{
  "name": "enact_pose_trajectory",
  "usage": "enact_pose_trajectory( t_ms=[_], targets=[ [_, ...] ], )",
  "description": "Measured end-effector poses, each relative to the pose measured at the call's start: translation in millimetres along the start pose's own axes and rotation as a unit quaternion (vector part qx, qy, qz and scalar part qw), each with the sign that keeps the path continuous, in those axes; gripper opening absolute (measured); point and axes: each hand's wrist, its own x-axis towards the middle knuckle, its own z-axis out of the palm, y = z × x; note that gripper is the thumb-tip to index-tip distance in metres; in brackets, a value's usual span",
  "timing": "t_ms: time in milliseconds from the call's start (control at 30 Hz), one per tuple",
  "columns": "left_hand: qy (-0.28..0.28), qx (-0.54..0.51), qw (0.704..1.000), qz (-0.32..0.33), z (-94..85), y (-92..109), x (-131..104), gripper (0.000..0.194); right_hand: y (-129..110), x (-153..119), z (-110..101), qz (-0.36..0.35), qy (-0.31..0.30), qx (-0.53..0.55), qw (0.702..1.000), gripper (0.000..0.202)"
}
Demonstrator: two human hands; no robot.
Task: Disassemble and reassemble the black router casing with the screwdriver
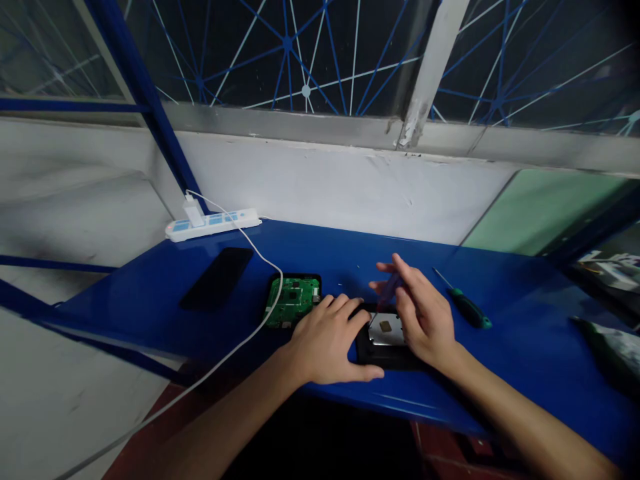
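My right hand (427, 317) is closed around a screwdriver (391, 288) with a translucent purplish handle. Its shaft slants down to the upper left corner of a silvery metal plate (384, 339), which has a small tan square on it. This plate lies in a black casing (387, 360) on the blue table. Across the left end of the casing, my left hand (325, 341) clasps it, thumb at the near edge and fingers toward the far edge. Just left of that hand, a green circuit board (291, 297) sits in a black shell.
A green-handled screwdriver (467, 308) lies to the right. Further left are a dark flat phone-like slab (217, 279) and a white power strip (215, 225) with a plugged-in charger (194, 211). Its white cable (245, 340) crosses over the circuit board. A plastic bag (613, 347) is at far right.
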Motion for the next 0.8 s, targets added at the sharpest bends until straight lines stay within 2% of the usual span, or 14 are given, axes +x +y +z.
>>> enact_pose_trajectory(
  t_ms=[233,333,500,633,800],
  targets=[
    [-0.001,0.004,1.000,0.001,-0.2,0.3,0.2,0.078,1.7,4.8,0.5,-0.037,0.048,-0.068,0.996,0.051],
    [-0.001,-0.001,1.000,0.001,0.0,0.4,0.1,0.080,0.5,3.3,-0.8,-0.013,0.022,-0.034,0.999,0.047],
    [0.000,-0.003,1.000,0.001,0.4,0.4,-0.2,0.078,-0.6,-0.6,0.3,0.026,-0.011,0.005,1.000,0.056],
    [-0.001,-0.005,1.000,0.001,0.1,0.2,-0.1,0.080,-0.2,3.2,1.2,-0.002,0.010,-0.025,1.000,0.058],
    [-0.006,0.004,1.000,0.000,-0.6,0.1,0.0,0.081,0.5,6.1,-0.5,-0.034,0.029,-0.051,0.998,0.045]
  ],
)
